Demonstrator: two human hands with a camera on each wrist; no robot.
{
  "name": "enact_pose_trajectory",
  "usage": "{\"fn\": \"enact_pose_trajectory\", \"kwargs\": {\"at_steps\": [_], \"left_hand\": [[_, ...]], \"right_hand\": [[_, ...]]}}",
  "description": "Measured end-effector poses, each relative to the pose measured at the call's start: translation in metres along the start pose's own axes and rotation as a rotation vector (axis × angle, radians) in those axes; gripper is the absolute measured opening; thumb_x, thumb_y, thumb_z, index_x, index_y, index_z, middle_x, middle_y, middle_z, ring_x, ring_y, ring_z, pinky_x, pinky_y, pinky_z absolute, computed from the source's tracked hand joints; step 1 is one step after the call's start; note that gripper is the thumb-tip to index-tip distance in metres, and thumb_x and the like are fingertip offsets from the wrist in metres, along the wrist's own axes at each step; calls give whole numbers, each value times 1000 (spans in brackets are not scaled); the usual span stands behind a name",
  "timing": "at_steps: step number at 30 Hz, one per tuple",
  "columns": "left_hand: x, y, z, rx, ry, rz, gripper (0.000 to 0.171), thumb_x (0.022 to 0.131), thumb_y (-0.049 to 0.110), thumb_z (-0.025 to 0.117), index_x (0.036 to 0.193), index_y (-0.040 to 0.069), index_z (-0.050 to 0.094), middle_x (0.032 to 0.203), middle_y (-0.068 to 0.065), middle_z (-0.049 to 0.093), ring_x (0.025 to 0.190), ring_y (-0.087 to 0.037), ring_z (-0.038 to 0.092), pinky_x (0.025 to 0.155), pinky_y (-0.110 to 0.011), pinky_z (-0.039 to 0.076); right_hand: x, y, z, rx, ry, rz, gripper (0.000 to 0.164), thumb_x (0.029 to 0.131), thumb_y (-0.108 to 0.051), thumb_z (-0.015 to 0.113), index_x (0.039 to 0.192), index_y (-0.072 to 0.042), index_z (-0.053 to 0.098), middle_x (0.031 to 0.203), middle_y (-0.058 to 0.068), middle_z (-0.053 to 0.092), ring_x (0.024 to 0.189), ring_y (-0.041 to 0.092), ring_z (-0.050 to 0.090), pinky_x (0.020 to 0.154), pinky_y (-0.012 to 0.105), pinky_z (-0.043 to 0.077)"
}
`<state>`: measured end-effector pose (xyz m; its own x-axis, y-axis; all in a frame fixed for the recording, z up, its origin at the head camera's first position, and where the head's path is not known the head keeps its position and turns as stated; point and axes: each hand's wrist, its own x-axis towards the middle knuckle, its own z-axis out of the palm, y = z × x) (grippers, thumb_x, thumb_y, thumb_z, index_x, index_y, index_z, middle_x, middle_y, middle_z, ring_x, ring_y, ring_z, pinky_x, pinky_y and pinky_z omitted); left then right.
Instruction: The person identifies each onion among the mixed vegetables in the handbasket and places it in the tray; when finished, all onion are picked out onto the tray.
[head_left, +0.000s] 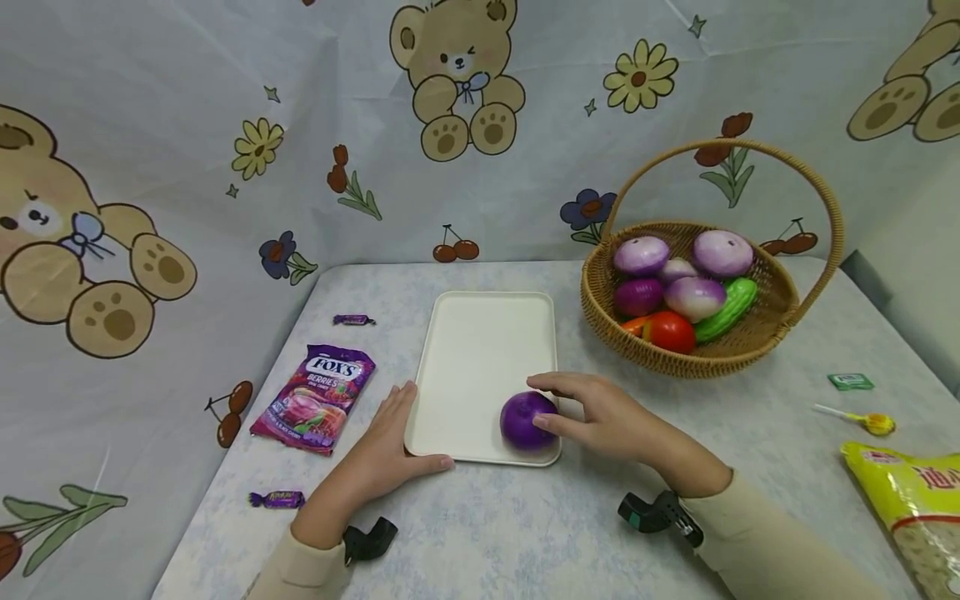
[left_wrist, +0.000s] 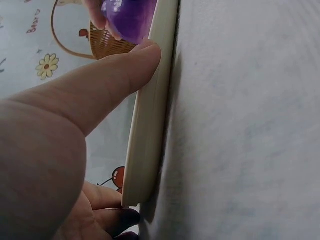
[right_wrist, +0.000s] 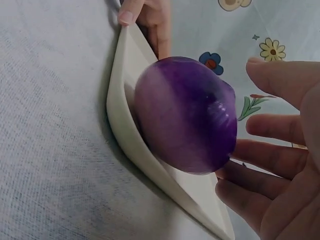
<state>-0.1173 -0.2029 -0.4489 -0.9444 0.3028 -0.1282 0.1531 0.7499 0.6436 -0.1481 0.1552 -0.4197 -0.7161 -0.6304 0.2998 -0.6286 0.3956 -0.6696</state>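
Note:
A shiny purple onion (head_left: pixel 527 422) sits at the near right corner of a shallow cream tray (head_left: pixel 480 367). Around it, my right hand (head_left: pixel 600 414) is spread with thumb and fingers apart. In the right wrist view, the thumb stands clear of the onion (right_wrist: pixel 185 115), and the fingertips (right_wrist: pixel 235 150) lie close to its far side; whether they touch it I cannot tell. My left hand (head_left: pixel 386 446) rests at the tray's near left corner, its extended thumb on the front rim and its straight fingers along the left side. The left wrist view shows that thumb (left_wrist: pixel 115 75) against the tray's edge (left_wrist: pixel 150 125).
Back right stands a wicker basket (head_left: pixel 682 363) holding several onions, a tomato (head_left: pixel 670 332) and a cucumber (head_left: pixel 727 312). Left of the tray lie a candy bag (head_left: pixel 315 400) and two wrapped candies. A lollipop (head_left: pixel 873 423), a green packet (head_left: pixel 851 382) and a yellow bag (head_left: pixel 911 500) lie at right.

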Motion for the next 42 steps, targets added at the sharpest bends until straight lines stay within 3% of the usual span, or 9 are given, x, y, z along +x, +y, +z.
{"fn": "enact_pose_trajectory", "kwargs": {"at_steps": [14, 19, 27, 31, 33, 35, 38, 40, 42], "left_hand": [[0, 0, 1, 11, -6, -7, 133, 80, 65, 85, 168, -1, 10, 174, -17, 8, 159, -33, -2, 123, -58, 7], [0, 0, 1, 7, -3, -4, 133, 80, 65, 85, 168, -1, 10, 174, -17, 8, 159, -33, -2, 123, -58, 7], [-1, -2, 1, 1, 6, -8, 134, 80, 66, 85, 168, 0, 9, 174, -15, 8, 159, -32, -2, 123, -57, 6], [-1, -2, 1, 0, 8, -4, 133, 80, 66, 85, 168, 1, 9, 174, -15, 8, 159, -31, -2, 123, -58, 7], [0, -2, 0, 2, 7, -2, 133, 80, 67, 84, 168, 1, 9, 174, -14, 8, 159, -31, -3, 123, -59, 7], [0, -2, 0, 3, 5, -1, 133, 80, 67, 84, 168, 1, 9, 174, -15, 8, 159, -31, -3, 123, -59, 7], [0, -3, 0, 2, -1, -3, 133, 80, 67, 84, 168, 1, 9, 174, -15, 7, 159, -31, -3, 123, -58, 6], [0, -2, 0, 2, -2, -4, 133, 80, 67, 84, 168, 1, 9, 174, -15, 8, 159, -31, -3, 123, -59, 7], [0, -3, 0, 4, -4, -7, 132, 81, 67, 83, 168, 2, 9, 174, -15, 8, 159, -31, -3, 123, -59, 7]], "right_hand": [[2, -13, -26, -66, 94, -109, 47, 95, -13, 81, 138, -1, 67, 135, 10, 69, 116, 28, 70, 98, 45, 55], [1, -15, -49, -115, 152, -106, 49, 93, -8, 82, 139, -3, 67, 136, 7, 69, 119, 25, 68, 101, 34, 52], [-4, -10, -93, 25, 282, -109, 49, 91, 14, 75, 137, 1, 66, 131, 7, 68, 115, 14, 67, 94, 25, 54], [-8, -4, -117, 9, 365, -43, 43, 94, 13, 72, 136, 6, 65, 128, 15, 67, 111, 7, 69, 91, 19, 53], [-10, 0, -131, -45, 397, 68, 41, 98, 3, 72, 138, 3, 65, 132, 16, 66, 112, 5, 67, 89, 14, 50], [-11, 5, -145, -83, 404, 198, 43, 101, -10, 73, 141, 0, 63, 136, 17, 63, 118, 16, 67, 87, 11, 48], [-12, 14, -165, -148, 385, 348, 52, 102, -27, 74, 147, -4, 59, 145, 17, 57, 129, 38, 60, 100, 27, 50], [-13, 22, -176, -182, 374, 383, 60, 101, -31, 74, 151, -5, 55, 149, 21, 52, 132, 52, 51, 109, 50, 46], [-14, 29, -184, -215, 370, 382, 64, 100, -30, 75, 154, -4, 51, 152, 25, 49, 134, 55, 45, 107, 72, 35]]}}
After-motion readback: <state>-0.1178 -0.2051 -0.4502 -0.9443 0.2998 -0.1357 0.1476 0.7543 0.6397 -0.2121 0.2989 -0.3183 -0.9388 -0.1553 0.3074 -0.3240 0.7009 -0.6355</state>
